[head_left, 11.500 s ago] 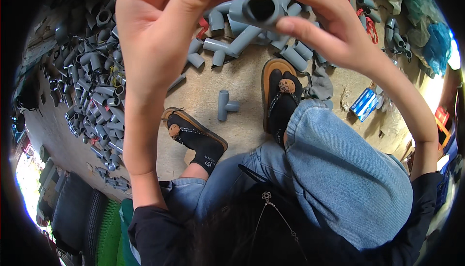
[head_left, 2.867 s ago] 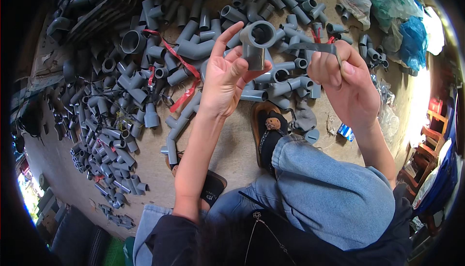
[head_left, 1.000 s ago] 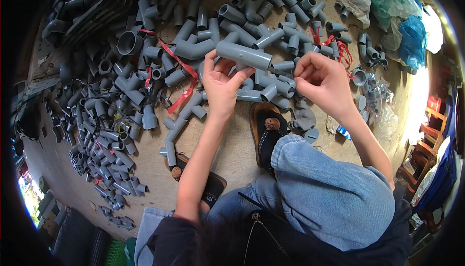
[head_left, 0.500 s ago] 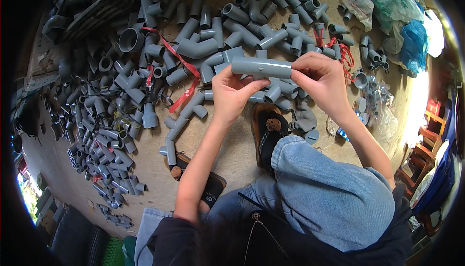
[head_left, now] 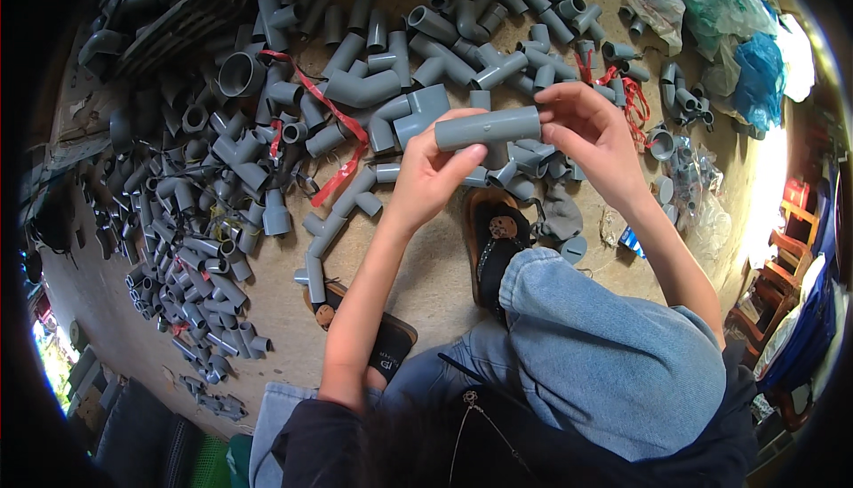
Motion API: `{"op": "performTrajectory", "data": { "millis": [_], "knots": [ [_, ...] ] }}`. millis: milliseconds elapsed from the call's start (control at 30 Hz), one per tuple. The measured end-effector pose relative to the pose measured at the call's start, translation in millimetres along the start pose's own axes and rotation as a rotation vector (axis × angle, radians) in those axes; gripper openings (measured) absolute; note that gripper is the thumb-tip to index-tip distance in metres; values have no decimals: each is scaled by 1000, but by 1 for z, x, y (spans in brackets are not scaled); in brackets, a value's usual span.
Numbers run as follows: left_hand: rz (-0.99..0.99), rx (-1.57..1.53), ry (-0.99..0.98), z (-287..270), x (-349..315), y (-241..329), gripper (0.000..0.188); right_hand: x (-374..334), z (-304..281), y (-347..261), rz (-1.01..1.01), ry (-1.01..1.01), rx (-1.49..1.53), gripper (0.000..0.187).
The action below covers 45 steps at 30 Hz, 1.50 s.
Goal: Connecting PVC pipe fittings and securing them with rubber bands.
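Observation:
A grey plastic pipe fitting (head_left: 487, 129), seen as a smooth straight tube, lies crosswise in front of me, raised over the heap on the floor. My left hand (head_left: 426, 177) grips its left end, thumb along the near side and fingers behind. Whether a branch sticks out on its far side is hidden. Just beyond its right end, my right hand (head_left: 600, 141) has thumb and fingers parted around nothing. Those fingertips are very close to the tube's rim. Behind the fitting is a wide grey tee (head_left: 425, 113) among many other loose fittings.
Heaps of grey elbows and tees cover the floor ahead and to the left. A chain of joined fittings (head_left: 327, 235) lies near my left sandal (head_left: 391, 346). Red ribbon (head_left: 342, 124) runs through the pile. Plastic bags (head_left: 760, 79) and wooden chairs (head_left: 786, 257) stand at the right.
My right hand has let go of the fitting's right end and its fingers have spread. The fitting has shifted slightly right and tilted, its right end higher, still in my left hand.

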<state>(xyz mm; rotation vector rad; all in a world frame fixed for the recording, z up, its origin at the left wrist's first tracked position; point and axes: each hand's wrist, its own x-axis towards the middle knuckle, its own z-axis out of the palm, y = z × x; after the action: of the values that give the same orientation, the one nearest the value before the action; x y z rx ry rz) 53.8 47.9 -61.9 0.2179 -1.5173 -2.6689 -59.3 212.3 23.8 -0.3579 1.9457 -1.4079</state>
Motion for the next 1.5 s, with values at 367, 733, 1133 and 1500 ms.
{"op": "performTrajectory", "data": {
  "millis": [367,733,1133,1500],
  "knots": [
    [-174,12,-63,5,4,14,23,-1,-4,7,-81,-118,-102,30],
    [-287,94,-71,4,-1,33,22,-2,-18,22,-112,-189,-175,31],
    [9,-81,161,-25,-4,81,17,11,-48,55,-201,-122,-448,30],
    [-311,253,18,-2,18,6,42,11,-50,65,56,-150,114,31]
  ]
}}
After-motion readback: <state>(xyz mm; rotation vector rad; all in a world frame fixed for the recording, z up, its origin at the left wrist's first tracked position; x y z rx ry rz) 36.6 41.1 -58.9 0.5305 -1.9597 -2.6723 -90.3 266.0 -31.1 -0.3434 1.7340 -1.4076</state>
